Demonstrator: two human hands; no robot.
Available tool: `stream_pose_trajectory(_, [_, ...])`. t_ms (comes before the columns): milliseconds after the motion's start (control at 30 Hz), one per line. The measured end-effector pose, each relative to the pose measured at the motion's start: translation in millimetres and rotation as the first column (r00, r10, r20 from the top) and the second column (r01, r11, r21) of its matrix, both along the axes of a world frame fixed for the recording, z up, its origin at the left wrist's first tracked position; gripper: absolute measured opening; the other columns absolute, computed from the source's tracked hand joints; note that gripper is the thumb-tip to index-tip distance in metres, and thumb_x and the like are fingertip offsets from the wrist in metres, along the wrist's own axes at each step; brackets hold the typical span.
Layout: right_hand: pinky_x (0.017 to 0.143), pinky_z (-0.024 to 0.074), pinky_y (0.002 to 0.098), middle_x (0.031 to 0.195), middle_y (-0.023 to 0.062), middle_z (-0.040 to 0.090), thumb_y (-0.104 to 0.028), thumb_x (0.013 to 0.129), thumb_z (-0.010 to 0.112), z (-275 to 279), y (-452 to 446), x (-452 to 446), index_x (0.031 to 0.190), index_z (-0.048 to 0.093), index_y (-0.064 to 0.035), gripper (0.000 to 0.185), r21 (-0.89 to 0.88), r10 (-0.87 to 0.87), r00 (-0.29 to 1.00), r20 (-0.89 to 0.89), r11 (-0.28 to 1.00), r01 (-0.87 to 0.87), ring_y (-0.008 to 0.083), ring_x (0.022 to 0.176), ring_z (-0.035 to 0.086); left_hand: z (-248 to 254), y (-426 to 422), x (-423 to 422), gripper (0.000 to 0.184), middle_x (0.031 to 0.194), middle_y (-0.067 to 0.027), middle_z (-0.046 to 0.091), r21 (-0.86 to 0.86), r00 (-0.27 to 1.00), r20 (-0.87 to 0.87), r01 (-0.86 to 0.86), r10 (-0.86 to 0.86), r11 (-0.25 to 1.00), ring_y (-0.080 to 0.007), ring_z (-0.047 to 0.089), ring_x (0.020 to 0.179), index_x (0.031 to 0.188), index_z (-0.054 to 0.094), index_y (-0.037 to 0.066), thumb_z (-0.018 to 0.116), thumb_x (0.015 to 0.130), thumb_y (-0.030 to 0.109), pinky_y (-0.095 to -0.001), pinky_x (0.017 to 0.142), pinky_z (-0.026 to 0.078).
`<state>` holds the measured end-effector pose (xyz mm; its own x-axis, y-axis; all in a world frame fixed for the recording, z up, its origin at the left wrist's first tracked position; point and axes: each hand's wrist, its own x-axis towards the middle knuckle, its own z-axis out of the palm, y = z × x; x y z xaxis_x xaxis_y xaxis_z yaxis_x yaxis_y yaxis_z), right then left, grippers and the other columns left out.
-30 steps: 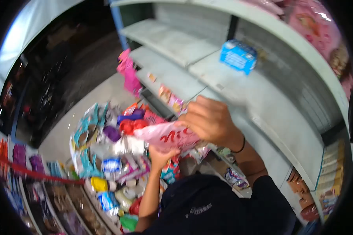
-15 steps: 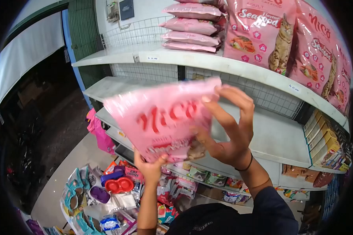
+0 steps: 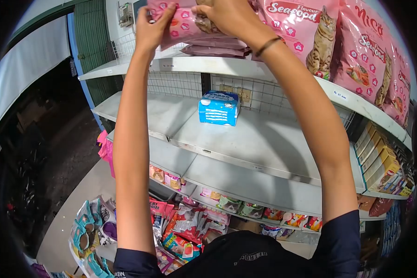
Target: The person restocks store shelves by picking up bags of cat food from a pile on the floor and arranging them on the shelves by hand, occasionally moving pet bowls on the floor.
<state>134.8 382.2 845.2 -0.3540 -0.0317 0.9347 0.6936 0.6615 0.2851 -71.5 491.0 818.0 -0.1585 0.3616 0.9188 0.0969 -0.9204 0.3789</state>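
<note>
At the top of the view, both hands hold a pink bag of cat food (image 3: 183,24) over the stack of pink bags (image 3: 213,50) on the upper shelf (image 3: 194,66). My left hand (image 3: 152,31) grips the bag's left side, its thumb across the printed front. My right hand (image 3: 238,21) is closed on the bag's right part, with some fingers out of sight. The upper part of the bag is cut off by the frame edge. To the right stand upright pink seafood-flavour cat food bags (image 3: 289,39), close to my right hand.
A blue-and-white package (image 3: 219,109) sits on the shelf below. Yellow boxes (image 3: 380,162) fill the right side shelf. Colourful packets (image 3: 187,220) lie low down, near teal bags (image 3: 83,224) on the floor. A dark doorway (image 3: 51,120) is at the left.
The pink bag has risen from mid-view to the stack on the upper shelf, both arms now stretched up. My right hand has gone from loose fingers at its edge to a grip.
</note>
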Motion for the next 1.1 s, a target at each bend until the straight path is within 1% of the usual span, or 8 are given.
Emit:
stream_pose_trajectory(167, [0.105,0.0456,0.053,0.148,0.043,0.027,-0.01,0.078,0.076,-26.2,17.5,-11.2,0.146,0.039,0.0053,0.079,-0.205,-0.372,0.927,-0.041,0.912,0.356,0.0551,0.124,0.049,-18.0,47.3,14.3,0.074,0.105,-0.0168,0.068,-0.207,0.973,-0.203,0.07,-0.113,0.976,-0.0211,0.068,0.09,0.123,0.055,-0.003,0.086,0.079,0.049,-0.0319,0.082,0.055])
stream_pose_trajectory(267, [0.106,0.0429,0.0592,0.154,0.0415,0.025,-0.022,0.077,0.077,-54.9,37.5,-20.6,0.146,0.043,0.0029,0.081,0.208,-0.777,0.544,-0.315,0.503,0.839,0.0556,0.132,0.043,-29.5,27.8,21.3,0.085,0.118,-0.0233,0.063,-0.183,0.942,-0.263,-0.26,0.207,0.948,-0.0263,0.069,0.095,0.14,0.047,-0.005,0.082,0.084,0.048,-0.0353,0.086,0.055])
stream_pose_trajectory(433, [0.112,0.032,0.0641,0.155,0.0383,0.028,-0.037,0.078,0.074,-43.9,27.7,-13.6,0.149,0.044,-0.0003,0.085,0.314,-0.673,0.673,-0.307,0.596,0.739,0.0557,0.141,0.032,-30.1,9.7,22.7,0.099,0.139,-0.0317,0.048,0.171,0.823,-0.437,-0.32,0.363,0.932,-0.0357,0.061,0.119,0.156,0.026,-0.004,0.076,0.088,0.048,-0.0402,0.101,0.05])
stream_pose_trajectory(533, [0.119,0.0208,0.0625,0.156,0.0371,0.028,-0.045,0.083,0.069,-31.5,12.0,-11.9,0.152,0.042,-0.0028,0.086,-0.077,-0.708,0.69,0.149,0.688,0.722,0.0549,0.146,0.022,-32.3,24.5,22.1,0.107,0.157,-0.0358,0.024,0.263,0.78,-0.569,-0.128,0.261,0.956,-0.045,0.036,0.144,0.161,0.004,0.001,0.071,0.092,0.048,-0.0446,0.116,0.036])
stream_pose_trajectory(700, [0.121,0.0138,0.0621,0.158,0.0377,0.023,-0.048,0.087,0.065,-37.1,48.4,1.4,0.154,0.039,-0.0044,0.085,0.193,-0.649,0.759,-0.053,0.739,0.646,0.054,0.148,0.018,-27.8,35.2,35.3,0.109,0.162,-0.0358,0.011,0.234,0.739,-0.61,-0.179,0.288,0.956,-0.049,0.014,0.152,0.161,-0.003,0.005,0.068,0.093,0.051,-0.0462,0.122,0.025])
stream_pose_trajectory(800, [0.121,0.0144,0.0614,0.161,0.035,0.02,-0.052,0.09,0.063,-9.7,-0.9,-13.4,0.157,0.033,-0.0049,0.087,-0.32,-0.687,0.671,0.277,0.593,0.739,0.051,0.151,0.015,-35.6,37.3,40.9,0.106,0.163,-0.0366,0.005,0.238,0.772,-0.567,-0.181,0.288,0.954,-0.0517,0.008,0.152,0.162,-0.005,0.007,0.065,0.094,0.05,-0.0489,0.123,0.022])
stream_pose_trajectory(933, [0.121,0.0183,0.061,0.163,0.0263,0.026,-0.039,0.087,0.07,-26.0,35.5,-3.7,0.154,0.043,-0.015,0.077,-0.15,-0.71,0.697,0.101,0.682,0.716,0.0499,0.149,0.024,-41.7,28.0,47.9,0.104,0.16,-0.0397,0.01,0.194,0.787,-0.526,-0.257,0.322,0.947,-0.0537,0.011,0.151,0.162,-0.004,0.009,0.064,0.095,0.051,-0.0504,0.122,0.024])
stream_pose_trajectory(1100, [0.121,0.0116,0.0616,0.161,0.0282,0.028,-0.041,0.088,0.063,-38.8,40.3,-15.0,0.154,0.043,-0.0125,0.074,-0.096,-0.715,0.698,-0.037,0.697,0.71,0.05,0.15,0.022,-47.2,10.1,48.1,0.103,0.158,-0.0426,0.016,0.105,0.752,-0.533,-0.396,0.388,0.912,-0.0553,0.016,0.149,0.163,-0.003,0.015,0.063,0.093,0.05,-0.0525,0.119,0.03])
